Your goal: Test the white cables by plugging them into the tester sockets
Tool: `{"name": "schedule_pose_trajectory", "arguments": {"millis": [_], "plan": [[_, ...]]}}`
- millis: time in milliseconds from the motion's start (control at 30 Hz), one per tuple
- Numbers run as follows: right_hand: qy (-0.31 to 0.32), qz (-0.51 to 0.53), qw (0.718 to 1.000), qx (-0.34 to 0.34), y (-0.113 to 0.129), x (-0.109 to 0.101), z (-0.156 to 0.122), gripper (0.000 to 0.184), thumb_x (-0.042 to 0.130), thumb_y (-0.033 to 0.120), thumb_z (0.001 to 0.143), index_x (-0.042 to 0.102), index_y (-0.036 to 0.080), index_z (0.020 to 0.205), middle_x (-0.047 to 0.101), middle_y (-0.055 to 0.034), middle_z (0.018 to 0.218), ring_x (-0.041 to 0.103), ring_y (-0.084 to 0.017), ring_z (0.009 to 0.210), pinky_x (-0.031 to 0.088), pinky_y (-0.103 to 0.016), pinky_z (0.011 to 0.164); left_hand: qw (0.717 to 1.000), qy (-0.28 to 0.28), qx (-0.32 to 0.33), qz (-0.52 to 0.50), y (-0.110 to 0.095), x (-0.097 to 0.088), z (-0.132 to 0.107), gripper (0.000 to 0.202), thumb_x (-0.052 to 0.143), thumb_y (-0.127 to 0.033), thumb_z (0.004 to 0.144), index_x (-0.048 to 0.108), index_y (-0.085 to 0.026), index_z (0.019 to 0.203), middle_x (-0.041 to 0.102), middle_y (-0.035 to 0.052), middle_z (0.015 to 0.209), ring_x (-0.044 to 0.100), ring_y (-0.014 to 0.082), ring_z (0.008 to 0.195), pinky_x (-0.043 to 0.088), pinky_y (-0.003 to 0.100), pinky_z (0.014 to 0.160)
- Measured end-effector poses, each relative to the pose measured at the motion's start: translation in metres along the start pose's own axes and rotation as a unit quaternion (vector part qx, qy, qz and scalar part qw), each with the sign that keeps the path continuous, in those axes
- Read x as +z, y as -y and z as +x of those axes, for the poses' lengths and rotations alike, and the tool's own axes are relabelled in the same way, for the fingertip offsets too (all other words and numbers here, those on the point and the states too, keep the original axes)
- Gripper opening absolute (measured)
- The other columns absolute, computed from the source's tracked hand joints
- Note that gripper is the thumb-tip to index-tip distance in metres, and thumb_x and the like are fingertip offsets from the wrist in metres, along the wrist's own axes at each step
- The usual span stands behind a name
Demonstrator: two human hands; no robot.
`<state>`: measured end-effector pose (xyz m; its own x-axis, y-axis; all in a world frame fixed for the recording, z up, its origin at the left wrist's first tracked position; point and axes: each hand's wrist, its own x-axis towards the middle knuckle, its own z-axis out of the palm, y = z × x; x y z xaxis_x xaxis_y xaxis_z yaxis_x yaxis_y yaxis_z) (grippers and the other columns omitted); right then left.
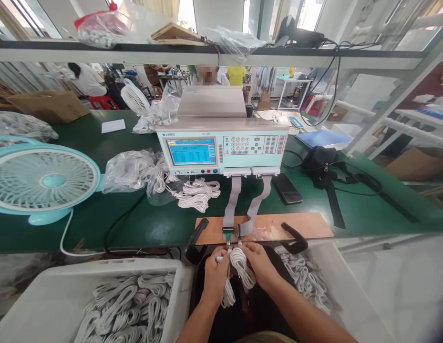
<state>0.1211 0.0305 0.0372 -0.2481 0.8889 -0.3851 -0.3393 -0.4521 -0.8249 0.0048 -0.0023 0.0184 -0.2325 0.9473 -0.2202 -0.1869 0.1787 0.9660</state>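
Note:
Both my hands meet at the near edge of a wooden board [271, 228], around a bundled white cable [242, 267]. My left hand [216, 271] is closed on one white plug end, close to a small green circuit board [228, 235]. The fingers of my right hand [256, 261] close on the other plug end, beside a black connector [239, 231]. The cable's coils hang below my fingers. Two grey ribbon cables [233, 200] run from these connectors up to the front of a bench tester [221, 147] with a lit blue screen.
White bins of coiled cables stand at left [183, 286] and right [346, 281]. A fan [46, 181], bagged cables [128, 171], loose cables [200, 193], a phone [287, 188] and a black pouch [319, 164] lie about the green table. Clamps [198, 238] hold the board. A shelf [135, 56] spans above.

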Motion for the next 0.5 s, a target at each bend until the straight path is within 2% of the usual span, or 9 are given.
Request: {"name": "schedule_pose_trajectory", "arguments": {"millis": [133,500], "plan": [[0.004,-0.034,0.999,-0.006,0.0028,-0.0001,-0.002,0.036,0.07,0.048,0.062,0.061,0.014,0.062,0.056,0.0018,0.053,0.046,-0.011,0.05,0.036,-0.024,0.054,0.999,-0.034,-0.001,-0.033,0.0028,0.0027,0.001,0.028,0.058,-0.036,0.073,0.05,-0.015,0.056,0.042,-0.0057,0.051,0.037,0.0068,0.044,0.032,0.018,0.042],[0.003,-0.089,0.995,-0.039,-0.0028,-0.0061,0.0019,0.037,0.066,0.051,0.066,0.063,0.014,0.064,0.056,0.0,0.056,0.048,-0.014,0.056,0.038,-0.026,0.059,0.997,-0.062,0.004,-0.053,0.0076,0.0055,0.0029,0.026,0.061,-0.035,0.072,0.055,-0.014,0.059,0.046,-0.0048,0.052,0.038,0.0075,0.048,0.032,0.018,0.047]]}}
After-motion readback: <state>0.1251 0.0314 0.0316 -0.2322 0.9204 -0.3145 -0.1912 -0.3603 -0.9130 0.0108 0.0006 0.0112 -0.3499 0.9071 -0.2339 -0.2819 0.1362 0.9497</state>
